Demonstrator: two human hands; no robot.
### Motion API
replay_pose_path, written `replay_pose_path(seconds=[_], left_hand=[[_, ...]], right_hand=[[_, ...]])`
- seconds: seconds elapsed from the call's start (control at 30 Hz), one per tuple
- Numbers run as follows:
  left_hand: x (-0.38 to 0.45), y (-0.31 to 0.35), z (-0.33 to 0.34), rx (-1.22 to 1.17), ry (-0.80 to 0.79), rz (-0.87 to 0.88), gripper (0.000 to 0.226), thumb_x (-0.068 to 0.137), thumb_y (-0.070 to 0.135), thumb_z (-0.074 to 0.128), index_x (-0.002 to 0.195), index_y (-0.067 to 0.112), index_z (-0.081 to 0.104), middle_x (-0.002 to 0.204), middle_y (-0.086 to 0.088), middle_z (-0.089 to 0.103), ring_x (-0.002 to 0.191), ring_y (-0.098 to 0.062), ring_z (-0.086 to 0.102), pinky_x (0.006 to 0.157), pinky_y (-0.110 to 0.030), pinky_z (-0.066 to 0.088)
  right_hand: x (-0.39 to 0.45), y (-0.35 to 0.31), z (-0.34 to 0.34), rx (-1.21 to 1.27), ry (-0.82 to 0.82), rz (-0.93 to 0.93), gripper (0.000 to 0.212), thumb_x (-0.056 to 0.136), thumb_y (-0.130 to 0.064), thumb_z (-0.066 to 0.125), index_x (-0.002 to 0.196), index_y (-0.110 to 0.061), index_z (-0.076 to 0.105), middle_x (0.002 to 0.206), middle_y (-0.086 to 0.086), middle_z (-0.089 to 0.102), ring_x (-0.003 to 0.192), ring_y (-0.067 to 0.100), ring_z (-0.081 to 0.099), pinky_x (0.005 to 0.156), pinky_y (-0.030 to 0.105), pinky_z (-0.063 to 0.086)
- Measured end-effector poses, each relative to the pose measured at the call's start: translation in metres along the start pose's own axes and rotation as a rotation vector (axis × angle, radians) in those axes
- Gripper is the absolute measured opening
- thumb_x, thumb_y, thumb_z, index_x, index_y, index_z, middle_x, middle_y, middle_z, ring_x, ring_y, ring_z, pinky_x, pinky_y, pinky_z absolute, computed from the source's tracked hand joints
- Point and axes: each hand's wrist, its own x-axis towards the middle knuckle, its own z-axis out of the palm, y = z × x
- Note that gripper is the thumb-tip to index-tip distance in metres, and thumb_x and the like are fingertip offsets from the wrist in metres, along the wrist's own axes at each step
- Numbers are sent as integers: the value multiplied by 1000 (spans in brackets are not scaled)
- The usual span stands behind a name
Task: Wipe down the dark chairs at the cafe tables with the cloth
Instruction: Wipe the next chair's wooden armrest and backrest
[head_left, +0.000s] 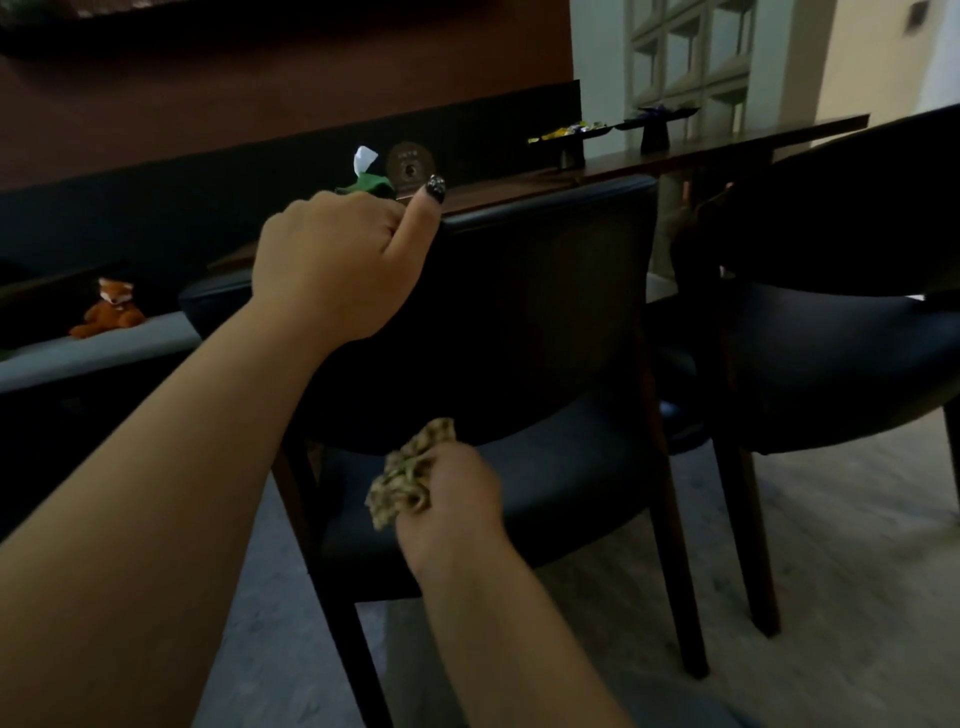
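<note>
A dark chair (545, 291) with a padded back and brown wooden legs stands in front of me, its back toward me. My left hand (332, 265) grips the top left of the backrest, fingers curled over the rail and thumb stretched along it. Lower down, my right hand (457, 499) holds a crumpled, speckled beige-green cloth (408, 480) against the rear edge of the chair's seat. A second dark chair (841, 338) stands to the right, its seat facing me.
A long wooden table (727, 145) runs behind the chairs, carrying a green tissue holder (366, 179), a round sign (410, 166) and dark stands with sweets (569, 137). A plush fox (111, 309) sits on a grey bench (93, 348) at left. Pale floor lies under the chairs.
</note>
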Motion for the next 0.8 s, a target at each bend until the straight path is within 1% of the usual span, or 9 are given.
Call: replay_pose_path(seconds=[0.1, 0.17, 0.27, 0.33, 0.4, 0.47, 0.63, 0.7, 0.8], left_hand=[[1, -1, -1, 6, -24, 5, 62, 101, 55, 19, 57, 22, 48, 53, -1, 45, 47, -17, 42, 49, -26, 20], [1, -2, 0, -6, -39, 2, 60, 101, 55, 19, 56, 26, 46, 54, -1, 46, 49, -16, 43, 49, -26, 21], [1, -2, 1, -9, -30, -9, 60, 101, 55, 21, 55, 25, 46, 54, -1, 47, 48, -16, 44, 49, -26, 22], [3, -2, 1, -14, -45, -7, 59, 101, 54, 20, 58, 24, 47, 54, -2, 47, 48, -17, 45, 49, -26, 23], [2, -1, 1, -14, -47, -3, 58, 101, 54, 20, 58, 25, 47, 54, -2, 47, 48, -18, 45, 49, -26, 24], [1, 0, 1, 3, -19, -4, 59, 102, 53, 21, 56, 23, 45, 52, -1, 45, 46, -17, 43, 49, -25, 22], [-1, 2, 4, 14, 57, -20, 62, 102, 51, 25, 50, 20, 38, 47, 0, 39, 42, -16, 38, 48, -25, 19], [0, 2, 6, 12, 77, -12, 62, 102, 50, 26, 49, 21, 36, 47, 0, 39, 42, -15, 37, 49, -26, 18], [-1, 0, 7, -9, 85, 8, 60, 102, 50, 27, 48, 24, 35, 46, 2, 37, 41, -13, 35, 48, -25, 18]], right_hand=[[-27, -38, -16, -102, 6, -246, 26, 95, 6, 41, 86, -15, 53, 66, -7, 45, 45, -4, 52, 43, 9, 41], [-24, -72, -35, -33, 190, -600, 26, 97, -8, 42, 82, -20, 60, 67, -7, 52, 55, 6, 50, 47, 16, 42], [9, -111, -44, -57, 478, -943, 42, 95, -4, 37, 132, -14, 53, 120, 2, 60, 107, 16, 58, 90, 27, 51], [35, -112, -39, -235, 461, -1002, 53, 93, 4, 35, 144, -9, 38, 143, 14, 45, 131, 26, 44, 110, 27, 35], [55, -80, -31, -376, 449, -1025, 57, 90, 10, 34, 146, 0, 30, 151, 20, 32, 140, 29, 31, 112, 12, 19], [59, -27, -16, -409, 487, -1094, 62, 83, 12, 35, 144, 8, 27, 152, 24, 26, 142, 30, 26, 112, 9, 12], [33, 70, 2, -710, 273, -1326, 62, 84, 11, 40, 143, 7, 23, 153, 21, 16, 143, 27, 18, 115, 24, 19], [31, 47, -11, -660, 217, -1419, 53, 87, 5, 37, 140, 8, 32, 150, 22, 23, 141, 26, 24, 115, 29, 25], [39, -27, -26, -408, 315, -1446, 59, 82, -5, 36, 141, -6, 36, 150, 13, 33, 140, 24, 31, 116, 35, 27]])
